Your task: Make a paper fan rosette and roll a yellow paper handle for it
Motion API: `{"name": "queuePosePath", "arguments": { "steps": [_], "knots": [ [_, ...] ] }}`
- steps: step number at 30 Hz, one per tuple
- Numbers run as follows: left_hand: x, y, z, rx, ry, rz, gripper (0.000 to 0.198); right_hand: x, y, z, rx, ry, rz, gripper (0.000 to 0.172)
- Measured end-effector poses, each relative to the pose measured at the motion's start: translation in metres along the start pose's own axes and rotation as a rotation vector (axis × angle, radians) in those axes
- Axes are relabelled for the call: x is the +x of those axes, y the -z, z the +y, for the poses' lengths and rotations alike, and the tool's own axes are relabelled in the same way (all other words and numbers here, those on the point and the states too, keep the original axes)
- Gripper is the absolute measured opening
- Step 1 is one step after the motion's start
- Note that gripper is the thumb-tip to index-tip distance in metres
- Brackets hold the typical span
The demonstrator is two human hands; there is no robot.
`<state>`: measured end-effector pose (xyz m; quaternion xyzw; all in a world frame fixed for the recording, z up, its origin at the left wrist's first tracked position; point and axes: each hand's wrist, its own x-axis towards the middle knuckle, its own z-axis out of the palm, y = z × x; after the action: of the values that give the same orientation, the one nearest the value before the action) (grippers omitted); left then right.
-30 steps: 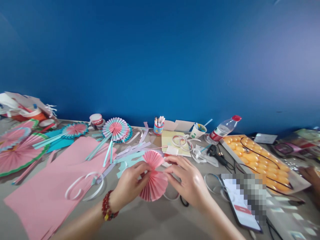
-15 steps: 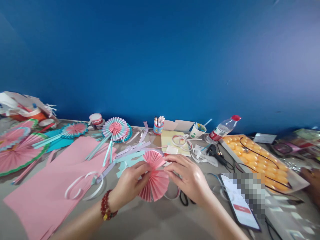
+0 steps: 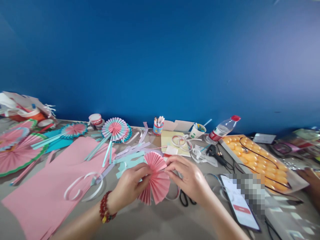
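A pink pleated paper fan [image 3: 156, 178] stands spread above the table, pinched at its middle by both my hands. My left hand [image 3: 128, 186], with a red bead bracelet on its wrist, grips the fan from the left. My right hand [image 3: 187, 178] grips it from the right, fingers closed on the folds. Under my right hand lie black scissors [image 3: 185, 199] and a loop of white tape [image 3: 172, 195].
Pink paper sheets [image 3: 45, 190], finished fans with blue sticks [image 3: 113, 130] and paper strips lie left. A pen cup [image 3: 158, 127], a paper cup [image 3: 197, 130], a water bottle [image 3: 223, 128], a tray of orange balls [image 3: 257, 160] and a phone [image 3: 240, 205] sit right. Another person's hand [image 3: 311, 183] shows at the right edge.
The fan's lower half has spread a little wider and tilted right. My right hand has shifted slightly left and up, showing the scissors beneath it.
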<state>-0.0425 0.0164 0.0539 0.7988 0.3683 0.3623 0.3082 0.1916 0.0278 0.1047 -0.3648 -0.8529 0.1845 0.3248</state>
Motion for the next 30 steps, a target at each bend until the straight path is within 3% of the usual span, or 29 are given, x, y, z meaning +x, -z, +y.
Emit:
{"name": "queuePosePath", "arguments": {
  "steps": [21, 30],
  "knots": [
    [-0.001, -0.002, 0.0, 0.03, -0.036, -0.016, 0.014, -0.002, 0.004, 0.0, -0.095, 0.061, -0.013, 0.01],
    [-0.001, -0.002, 0.001, 0.119, -0.065, -0.002, 0.016, 0.002, 0.009, -0.012, -0.344, 0.107, -0.169, 0.013]
  ]
}}
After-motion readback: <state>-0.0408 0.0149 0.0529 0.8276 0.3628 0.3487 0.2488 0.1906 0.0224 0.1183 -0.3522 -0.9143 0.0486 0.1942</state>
